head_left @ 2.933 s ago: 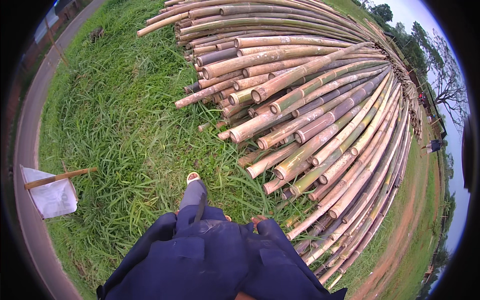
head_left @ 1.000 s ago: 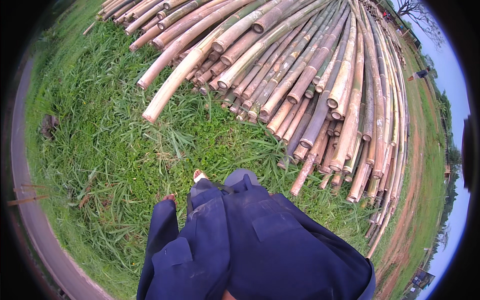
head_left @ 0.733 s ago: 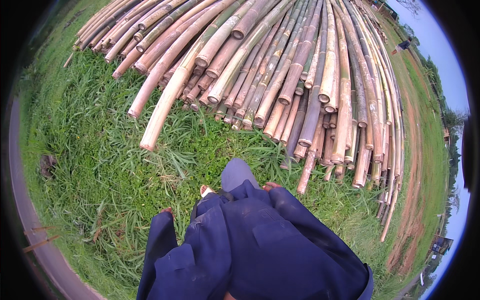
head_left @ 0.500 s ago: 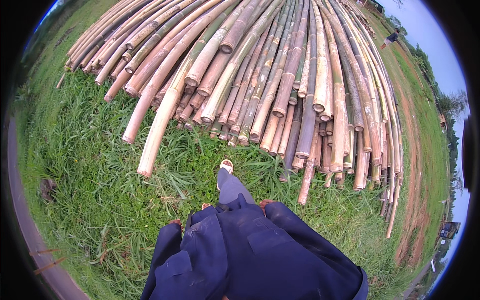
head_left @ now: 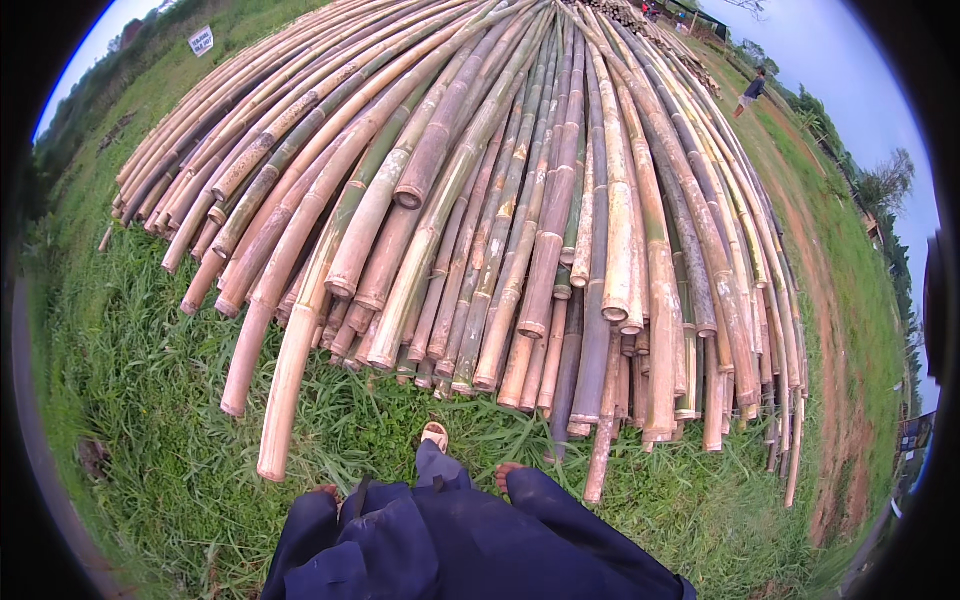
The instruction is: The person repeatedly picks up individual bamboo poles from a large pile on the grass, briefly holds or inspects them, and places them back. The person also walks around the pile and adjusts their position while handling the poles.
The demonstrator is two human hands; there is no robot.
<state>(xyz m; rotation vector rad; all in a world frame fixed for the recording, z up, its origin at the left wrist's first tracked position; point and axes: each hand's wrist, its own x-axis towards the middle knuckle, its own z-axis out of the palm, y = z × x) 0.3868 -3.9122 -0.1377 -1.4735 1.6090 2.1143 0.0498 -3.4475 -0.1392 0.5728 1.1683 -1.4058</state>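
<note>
A big pile of cut bamboo poles (head_left: 440,210) lies ahead of me, its near ends fanned toward me and stacked in layers. The poles are tan, green and dark purplish. One long pale pole (head_left: 290,390) sticks out farthest on the left. My left hand (head_left: 326,489) barely shows past its dark blue sleeve, short of that pole's end. My right hand (head_left: 506,476) hangs at the other side, a little short of the pile. Neither hand touches a pole. Sleeves and the small size of the hands hide how the fingers lie.
Green grass (head_left: 180,420) covers the ground under my sandalled foot (head_left: 435,434). A reddish dirt track (head_left: 825,400) runs along the right. A person (head_left: 750,92) stands far off at upper right. At upper left is a white sign (head_left: 201,41).
The pile now looks nearer and lower in the view, as I have stepped forward and my view has tilted up. The far sign has come into sight. Nothing was picked up.
</note>
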